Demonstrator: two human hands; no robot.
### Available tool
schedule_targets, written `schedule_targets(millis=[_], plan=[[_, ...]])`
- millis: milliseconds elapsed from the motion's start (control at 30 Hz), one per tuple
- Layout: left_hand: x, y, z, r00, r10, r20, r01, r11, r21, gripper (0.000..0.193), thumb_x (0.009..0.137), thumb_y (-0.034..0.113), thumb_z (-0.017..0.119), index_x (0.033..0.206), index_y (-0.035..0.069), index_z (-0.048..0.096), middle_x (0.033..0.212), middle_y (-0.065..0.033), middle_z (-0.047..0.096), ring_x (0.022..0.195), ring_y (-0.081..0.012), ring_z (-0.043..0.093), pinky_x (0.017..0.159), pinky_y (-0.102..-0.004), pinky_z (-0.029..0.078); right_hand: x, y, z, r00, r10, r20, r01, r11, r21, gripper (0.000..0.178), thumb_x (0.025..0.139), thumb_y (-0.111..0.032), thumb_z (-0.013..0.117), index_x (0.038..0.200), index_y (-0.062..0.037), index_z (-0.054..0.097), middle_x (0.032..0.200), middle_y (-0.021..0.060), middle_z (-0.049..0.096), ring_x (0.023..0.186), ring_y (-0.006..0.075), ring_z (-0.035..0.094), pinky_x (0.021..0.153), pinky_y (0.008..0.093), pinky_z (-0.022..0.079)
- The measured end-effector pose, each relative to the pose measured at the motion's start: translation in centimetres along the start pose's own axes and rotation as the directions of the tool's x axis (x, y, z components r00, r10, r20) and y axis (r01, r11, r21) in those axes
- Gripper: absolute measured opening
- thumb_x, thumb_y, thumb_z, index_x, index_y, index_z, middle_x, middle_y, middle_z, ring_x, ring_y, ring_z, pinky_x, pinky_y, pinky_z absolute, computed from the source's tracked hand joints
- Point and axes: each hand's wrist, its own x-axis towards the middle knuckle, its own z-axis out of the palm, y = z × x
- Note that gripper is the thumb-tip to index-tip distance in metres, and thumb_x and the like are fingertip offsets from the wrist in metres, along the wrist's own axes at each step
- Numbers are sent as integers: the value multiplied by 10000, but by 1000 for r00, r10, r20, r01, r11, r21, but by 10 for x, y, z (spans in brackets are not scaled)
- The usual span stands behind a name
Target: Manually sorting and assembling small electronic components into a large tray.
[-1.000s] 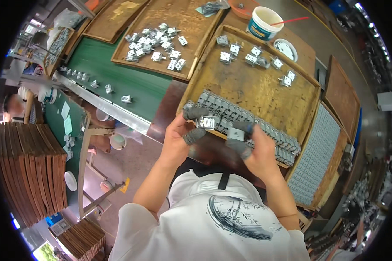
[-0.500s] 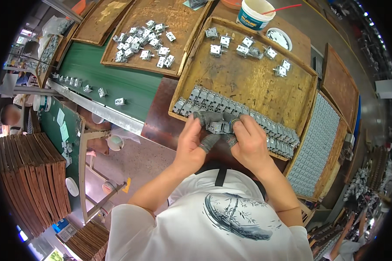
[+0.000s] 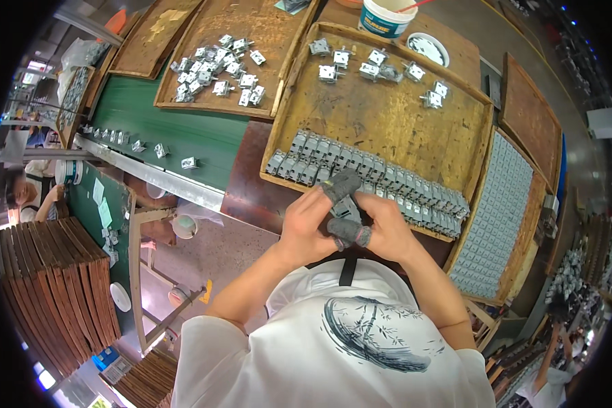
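Note:
A small boxy grey metal part (image 3: 345,208) sits between my two hands, mostly covered by fingers. Grey cloth covers wrap some of my fingers and thumbs. My left hand (image 3: 311,223) is closed on the part from the left. From the right, my right hand (image 3: 386,232) grips it too, with a covered thumb across the near side. Both hands are in front of my body, at the near edge of a wooden tray (image 3: 279,115). Inside that tray, tight rows of similar metal parts (image 3: 360,166) line the near side. Several loose parts (image 3: 372,71) lie toward its far side.
A second wooden tray (image 3: 262,107) holds a heap of parts at the far left. Beside it, a green conveyor belt (image 3: 211,136) carries several parts. A bucket (image 3: 381,24) and white bowl (image 3: 443,51) stand behind. Stacked wooden trays (image 3: 54,285) and a person (image 3: 37,197) are at left.
Both hands have drawn the metal part slightly toward my body and turned it. My fingers have shifted around it and hide more of it. The whole view has tilted a little.

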Motion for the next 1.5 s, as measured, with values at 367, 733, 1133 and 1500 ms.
schedule_targets(millis=[367,733,1133,1500], plan=[[17,-29,-38,984,36,173,-85,956,281,604,704,135,777,1271,66,582,1139,-136,562,984,-320,556,891,-365,446,-14,3,6,981,195,6,-187,950,-249,450,826,-344,733,1107,-18,601,867,122,683,772,179,654,700,307,504],[101,-137,-91,868,-218,446,17,910,414,380,679,-3,576,1049,36,654,922,-197,638,915,-399,605,800,-425,484,-79,31,-15,923,359,-136,-318,914,253,107,876,-25,596,973,0,634,865,3,639,805,94,569,739,245,465],[107,-143,-85,699,-372,611,87,892,444,567,683,-31,495,1248,-33,551,1150,-265,620,1110,-393,576,941,-406,447,-138,76,-74,784,453,-424,-355,888,293,88,901,-93,646,953,-22,642,850,-17,623,766,73,546,690,240,454],[94,-41,-56,812,-461,358,72,688,722,708,674,-113,518,1355,68,457,1308,-250,425,1103,-460,485,924,-437,436,-179,208,-323,107,245,-964,-296,933,204,189,868,-89,566,990,-13,689,804,58,673,714,142,598,660,276,466]])
